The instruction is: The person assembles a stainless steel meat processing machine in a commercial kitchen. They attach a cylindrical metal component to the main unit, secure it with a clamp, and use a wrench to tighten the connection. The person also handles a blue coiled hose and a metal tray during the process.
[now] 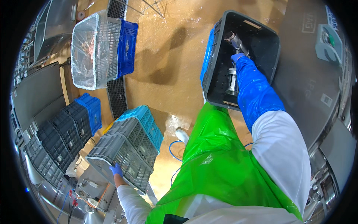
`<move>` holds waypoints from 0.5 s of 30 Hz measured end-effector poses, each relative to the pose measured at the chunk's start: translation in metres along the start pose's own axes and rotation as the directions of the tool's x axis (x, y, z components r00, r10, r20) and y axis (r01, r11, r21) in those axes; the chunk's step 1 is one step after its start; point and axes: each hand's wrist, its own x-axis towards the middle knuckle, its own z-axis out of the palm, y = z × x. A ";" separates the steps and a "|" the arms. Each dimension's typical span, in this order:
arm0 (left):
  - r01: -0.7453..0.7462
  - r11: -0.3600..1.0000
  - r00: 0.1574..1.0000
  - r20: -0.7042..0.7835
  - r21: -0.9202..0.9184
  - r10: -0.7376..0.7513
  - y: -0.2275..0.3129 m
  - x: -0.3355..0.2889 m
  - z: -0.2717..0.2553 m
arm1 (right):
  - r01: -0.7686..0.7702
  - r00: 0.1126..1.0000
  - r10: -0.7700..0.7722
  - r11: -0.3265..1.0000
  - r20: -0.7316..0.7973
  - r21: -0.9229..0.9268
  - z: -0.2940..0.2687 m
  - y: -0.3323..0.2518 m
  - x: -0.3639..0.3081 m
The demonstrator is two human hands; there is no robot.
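Observation:
My left hand (pixel 116 170), in a blue glove, is closed over the top rim of a stack of grey slatted crates (pixel 123 149) at the lower left. My right arm, in a blue sleeve cover, reaches down into a black plastic crate (pixel 261 44) at the upper right. There, my gloved right hand (pixel 237 57) closes at the lower end of a cylindrical metal machine part (pixel 235 40) with a dark, soiled end; the fingers are partly hidden. A second, flanged metal part (pixel 232 83) lies in the same crate, nearer to me.
At the upper left, a crate lined with clear plastic (pixel 85 56) holds pinkish scraps and stands on a blue crate (pixel 127 46). More dark crates (pixel 63 128) stand at the left. A blue hose (pixel 170 151) lies by my white boot (pixel 182 136). A grey metal panel (pixel 305 74) stands right.

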 end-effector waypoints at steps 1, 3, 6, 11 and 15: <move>0.020 1.000 1.000 0.008 0.004 -0.020 0.002 -0.006 0.001 | 0.047 0.999 -0.050 0.982 -0.016 -0.182 0.011 0.000 0.025; 0.037 0.999 0.999 0.028 0.035 -0.038 0.016 0.000 -0.008 | -0.003 1.000 0.009 0.939 0.018 -0.345 0.043 0.003 0.072; 0.032 0.986 0.998 -0.057 0.163 -0.023 0.035 0.023 -0.020 | -0.248 0.962 0.234 0.965 0.143 0.089 0.091 0.030 0.125; 0.171 0.959 0.984 0.001 0.226 -0.176 0.005 -0.012 0.013 | -0.151 0.971 0.159 0.987 -0.179 0.060 0.043 -0.034 0.022; 0.039 0.945 0.999 -0.010 0.324 -0.038 -0.008 0.022 -0.026 | 0.114 0.864 0.021 0.965 -0.503 0.236 0.029 -0.016 -0.019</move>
